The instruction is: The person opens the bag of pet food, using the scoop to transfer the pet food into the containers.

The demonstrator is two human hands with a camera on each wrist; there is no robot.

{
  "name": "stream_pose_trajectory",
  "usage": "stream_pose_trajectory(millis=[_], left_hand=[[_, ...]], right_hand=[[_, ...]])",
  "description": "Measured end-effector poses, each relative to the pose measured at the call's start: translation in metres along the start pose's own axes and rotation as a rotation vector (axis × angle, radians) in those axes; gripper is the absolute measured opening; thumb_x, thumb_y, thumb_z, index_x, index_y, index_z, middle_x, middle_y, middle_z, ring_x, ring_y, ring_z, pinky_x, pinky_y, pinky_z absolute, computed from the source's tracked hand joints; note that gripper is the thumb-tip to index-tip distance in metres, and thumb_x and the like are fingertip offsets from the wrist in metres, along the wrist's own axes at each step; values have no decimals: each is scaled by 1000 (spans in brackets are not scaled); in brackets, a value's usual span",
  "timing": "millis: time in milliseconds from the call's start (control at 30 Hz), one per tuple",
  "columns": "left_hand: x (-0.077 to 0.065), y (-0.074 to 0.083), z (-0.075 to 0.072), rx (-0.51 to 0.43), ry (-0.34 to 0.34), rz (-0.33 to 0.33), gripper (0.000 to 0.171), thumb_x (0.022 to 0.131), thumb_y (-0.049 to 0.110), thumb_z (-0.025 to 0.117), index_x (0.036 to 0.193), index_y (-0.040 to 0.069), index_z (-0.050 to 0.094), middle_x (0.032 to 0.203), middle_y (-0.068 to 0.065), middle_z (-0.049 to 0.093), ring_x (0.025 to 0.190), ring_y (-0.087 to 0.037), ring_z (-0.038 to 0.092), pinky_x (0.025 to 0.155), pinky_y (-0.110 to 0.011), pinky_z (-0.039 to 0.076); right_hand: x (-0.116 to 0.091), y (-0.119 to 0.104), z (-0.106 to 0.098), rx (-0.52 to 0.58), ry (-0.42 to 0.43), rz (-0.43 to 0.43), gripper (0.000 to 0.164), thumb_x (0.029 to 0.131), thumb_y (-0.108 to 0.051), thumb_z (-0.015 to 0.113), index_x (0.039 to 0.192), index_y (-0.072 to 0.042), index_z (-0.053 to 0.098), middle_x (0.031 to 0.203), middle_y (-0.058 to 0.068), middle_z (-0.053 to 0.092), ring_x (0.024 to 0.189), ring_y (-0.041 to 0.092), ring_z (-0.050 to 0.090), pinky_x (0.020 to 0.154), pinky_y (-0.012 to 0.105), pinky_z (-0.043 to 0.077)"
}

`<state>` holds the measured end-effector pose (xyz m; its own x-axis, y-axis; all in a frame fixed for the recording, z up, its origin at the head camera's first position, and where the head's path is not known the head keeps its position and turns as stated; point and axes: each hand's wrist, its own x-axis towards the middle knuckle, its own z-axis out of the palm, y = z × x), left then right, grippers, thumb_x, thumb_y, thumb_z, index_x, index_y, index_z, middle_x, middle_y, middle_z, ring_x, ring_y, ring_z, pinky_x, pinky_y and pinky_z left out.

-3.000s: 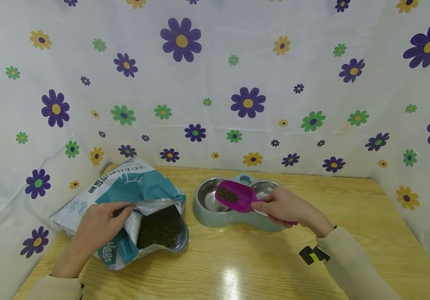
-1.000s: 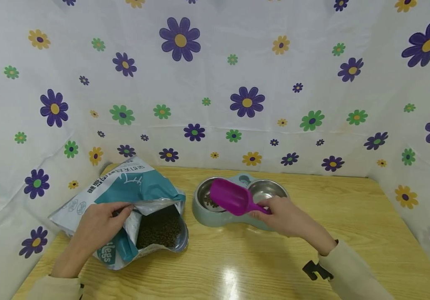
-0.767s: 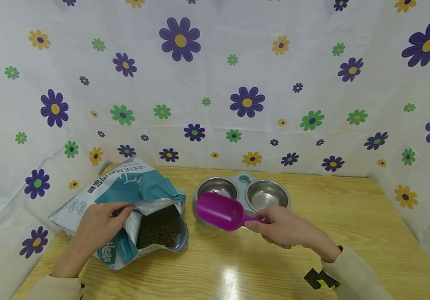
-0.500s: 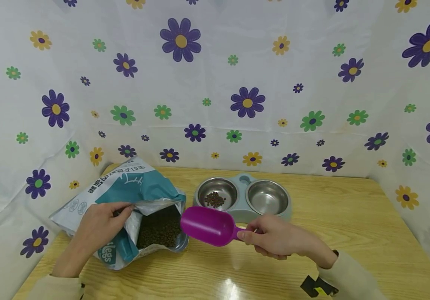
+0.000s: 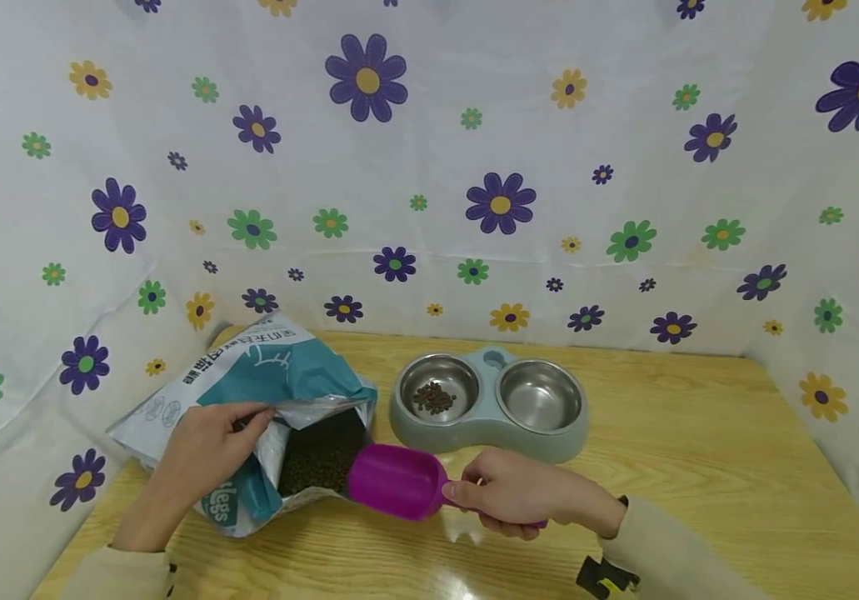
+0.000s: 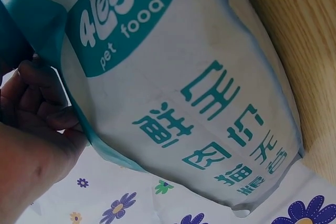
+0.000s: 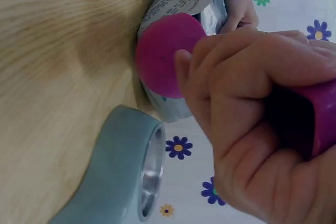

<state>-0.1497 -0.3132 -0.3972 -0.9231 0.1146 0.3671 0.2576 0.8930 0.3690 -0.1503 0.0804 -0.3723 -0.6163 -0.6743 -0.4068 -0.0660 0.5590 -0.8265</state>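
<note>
My left hand point(image 5: 207, 454) pinches the upper edge of the opening of a white and teal pet food bag point(image 5: 249, 375), which lies on its side. Brown kibble point(image 5: 317, 462) shows inside its mouth. My right hand point(image 5: 511, 492) grips the handle of a magenta scoop point(image 5: 399, 482). The scoop's front edge is at the right side of the bag's mouth, and its visible hollow holds nothing. Behind it stands a grey-green double pet bowl point(image 5: 485, 425). A small heap of kibble point(image 5: 434, 397) lies in its left steel bowl; the right steel bowl point(image 5: 540, 397) is bare.
Everything stands on a wooden table point(image 5: 669, 433). A white cloth with printed flowers point(image 5: 429, 150) hangs behind the table and along both sides. The double bowl stands just right of the bag, behind the scoop.
The right hand tipped kibble from the scoop into the left bowl, then brought the scoop down and left to the bag's mouth. The left hand has kept its hold on the bag.
</note>
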Motion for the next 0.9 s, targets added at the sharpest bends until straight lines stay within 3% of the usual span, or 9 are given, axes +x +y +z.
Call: stream_pose_trajectory(millis=[233, 467, 633, 900], left_hand=[[1, 3, -1, 4, -13, -18, 21, 98, 22, 69, 110, 9, 81, 52, 12, 53, 45, 1, 35, 47, -24, 31], [1, 4, 1, 8, -12, -10, 20, 97, 21, 70, 110, 10, 81, 51, 12, 52, 45, 1, 34, 47, -24, 31], [0, 4, 2, 9, -35, -25, 22, 98, 23, 70, 112, 9, 81, 49, 12, 46, 43, 0, 33, 46, -24, 30], [-1, 4, 4, -3, -33, -22, 22, 97, 20, 70, 111, 7, 81, 49, 12, 48, 43, 1, 33, 44, -23, 31]], right_hand=[[8, -25, -4, -62, 2, 47, 52, 105, -34, 56, 59, -10, 54, 48, -1, 47, 34, 8, 36, 34, 21, 30], [22, -40, -5, -94, -19, 110, 51, 106, -33, 54, 60, -10, 57, 51, 0, 50, 36, 9, 38, 35, 21, 31], [33, -38, 1, -25, -30, 132, 49, 107, -32, 53, 63, -11, 55, 52, -1, 50, 37, 9, 37, 37, 22, 31], [46, -26, 12, 114, -12, 135, 44, 106, -32, 54, 70, -8, 60, 54, 1, 51, 38, 8, 36, 37, 21, 32]])
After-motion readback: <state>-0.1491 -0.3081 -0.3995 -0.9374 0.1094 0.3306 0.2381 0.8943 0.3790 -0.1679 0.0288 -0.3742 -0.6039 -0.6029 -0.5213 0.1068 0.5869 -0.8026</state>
